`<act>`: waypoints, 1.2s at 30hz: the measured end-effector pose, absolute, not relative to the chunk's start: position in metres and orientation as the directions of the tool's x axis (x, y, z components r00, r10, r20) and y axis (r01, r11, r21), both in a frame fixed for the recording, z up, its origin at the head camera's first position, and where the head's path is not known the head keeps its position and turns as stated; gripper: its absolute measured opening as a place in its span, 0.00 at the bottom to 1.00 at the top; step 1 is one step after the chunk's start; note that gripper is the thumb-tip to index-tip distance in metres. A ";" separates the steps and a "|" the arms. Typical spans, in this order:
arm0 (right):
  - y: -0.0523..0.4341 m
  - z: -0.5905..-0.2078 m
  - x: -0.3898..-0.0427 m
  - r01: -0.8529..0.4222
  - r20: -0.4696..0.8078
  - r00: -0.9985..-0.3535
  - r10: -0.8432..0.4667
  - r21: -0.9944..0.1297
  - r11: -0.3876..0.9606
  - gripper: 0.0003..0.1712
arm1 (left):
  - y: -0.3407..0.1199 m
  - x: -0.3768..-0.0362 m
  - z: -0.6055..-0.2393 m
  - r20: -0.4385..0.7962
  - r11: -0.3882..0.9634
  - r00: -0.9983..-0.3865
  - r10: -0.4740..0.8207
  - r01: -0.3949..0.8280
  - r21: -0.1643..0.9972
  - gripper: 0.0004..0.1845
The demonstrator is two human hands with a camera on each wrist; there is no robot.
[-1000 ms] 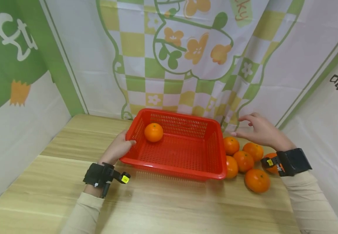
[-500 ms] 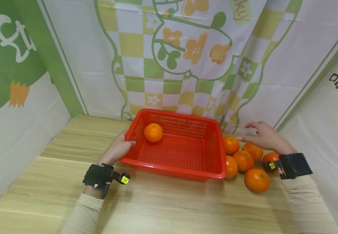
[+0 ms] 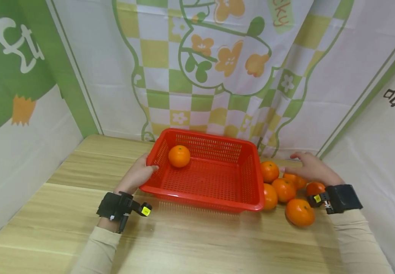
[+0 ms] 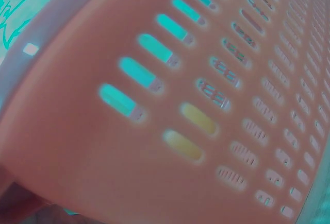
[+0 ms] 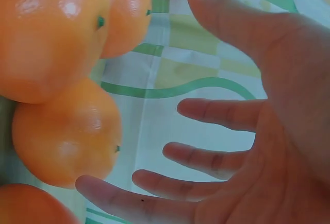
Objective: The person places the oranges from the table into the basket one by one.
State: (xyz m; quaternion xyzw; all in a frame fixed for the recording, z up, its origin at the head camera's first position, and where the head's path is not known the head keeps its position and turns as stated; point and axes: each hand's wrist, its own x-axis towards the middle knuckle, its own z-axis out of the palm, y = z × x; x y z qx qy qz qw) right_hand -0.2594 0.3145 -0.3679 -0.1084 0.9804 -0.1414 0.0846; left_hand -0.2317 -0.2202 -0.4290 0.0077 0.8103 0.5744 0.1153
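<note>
A red plastic basket [image 3: 200, 198] stands on the table, with one orange [image 3: 179, 156] inside near its left end. My left hand [image 3: 137, 173] grips the basket's left rim, thumb over the edge. Its slotted side wall [image 4: 113, 152] fills most of the left wrist view. To the right, my right hand [image 3: 311, 167] hovers over the back of a group of oranges, partly covering the back orange [image 3: 296, 182]. In the right wrist view its fingers are spread and the palm [image 5: 273, 177] holds nothing; one fingertip overlaps the edge of an orange [image 5: 67, 131].
Several more oranges, such as the front orange [image 3: 300, 212], lie close together against the basket's right side. A patterned curtain [image 3: 218, 99] hangs right behind the basket. White wall cloth [image 3: 382, 160] bounds the right side of the wooden table [image 3: 197, 243].
My right hand has moved right and lower, down toward the back orange, its fingers still apart. The left hand and the basket have stayed in place.
</note>
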 end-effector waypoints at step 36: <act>0.320 -0.390 -0.272 -0.035 -0.305 -0.945 -0.114 -0.254 0.967 0.46 | -0.221 -0.232 -0.432 -0.153 0.318 -0.976 0.154 -0.097 0.943 0.33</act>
